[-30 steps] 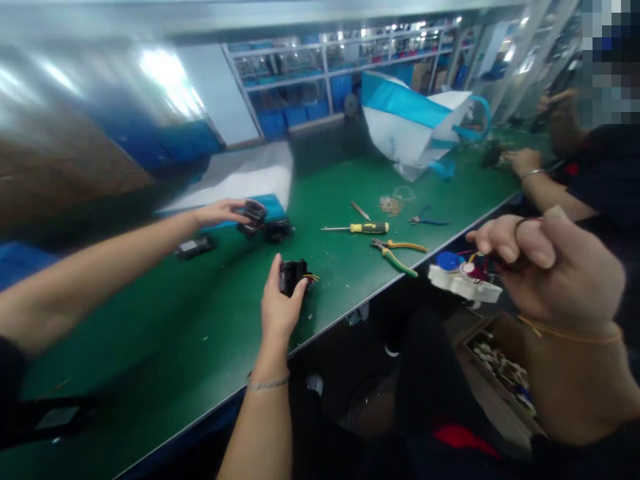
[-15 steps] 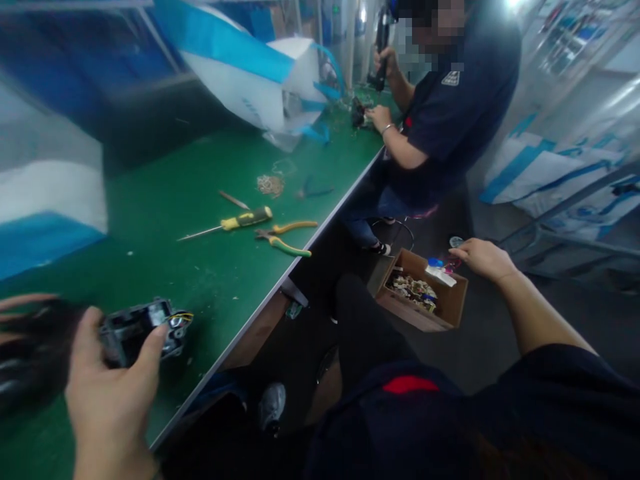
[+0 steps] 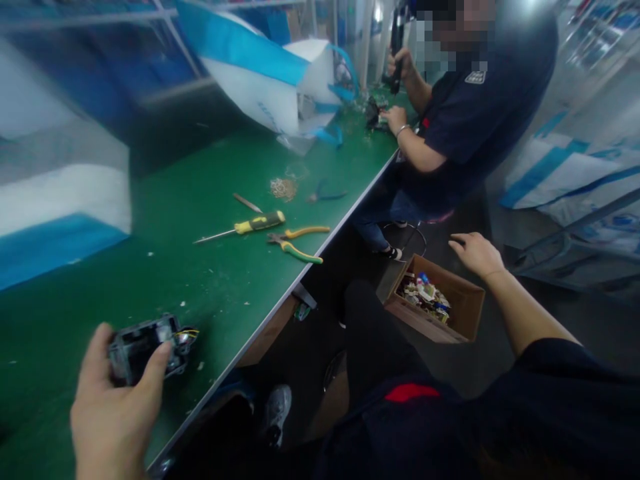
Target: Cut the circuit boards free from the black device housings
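My left hand [image 3: 117, 407] grips a black plastic housing [image 3: 136, 360] by its sides, just over the green worktable [image 3: 210, 293]. The housing is hollow, with a small metallic part and yellow wires at its right end. Out to the right, my right hand [image 3: 477, 255] is empty, its fingers apart, beside and above a cardboard box [image 3: 467, 303] on the floor. Small mixed parts [image 3: 425, 293] fill the bottom of the box, with white and blue pieces on top.
On the table lie a yellow-black screwdriver [image 3: 260, 222], yellow-green cutters [image 3: 300, 245], blue-handled pliers [image 3: 327, 195], a thin brown stick [image 3: 247, 202] and a small pile of bits [image 3: 283, 189]. White-blue bags [image 3: 260, 80] stand behind. A co-worker [image 3: 480, 120] works at the far end with a power tool.
My right hand has let go of a white and blue piece with reddish wires, which has dropped towards the box. A blurred hand with a black object has left the far left.
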Available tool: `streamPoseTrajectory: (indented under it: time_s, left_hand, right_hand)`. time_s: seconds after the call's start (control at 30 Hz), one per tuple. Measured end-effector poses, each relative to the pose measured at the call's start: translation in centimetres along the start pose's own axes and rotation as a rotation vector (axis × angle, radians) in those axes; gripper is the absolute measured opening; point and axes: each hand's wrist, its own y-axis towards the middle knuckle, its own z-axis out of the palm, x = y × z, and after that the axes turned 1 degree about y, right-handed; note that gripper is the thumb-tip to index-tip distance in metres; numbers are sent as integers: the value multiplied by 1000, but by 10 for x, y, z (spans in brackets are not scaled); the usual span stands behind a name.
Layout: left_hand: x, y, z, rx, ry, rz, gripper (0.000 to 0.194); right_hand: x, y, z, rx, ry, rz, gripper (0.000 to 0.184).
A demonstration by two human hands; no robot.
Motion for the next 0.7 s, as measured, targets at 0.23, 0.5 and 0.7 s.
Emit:
streamPoseTrajectory:
  time_s: [0.23,0.5,0.7]
  left_hand:
    - [10,1,-3,62,-303,113,75]
    - [16,-4,0,92,-677,179,72]
    - [20,-4,-5,311,-1203,-36,84]
  right_hand:
    - [166,-11,-13,-169,474,-576,30]
    - [345,-94,-8,68,803,-1066,27]
    - [404,-121,24,210,816,-1204,29]
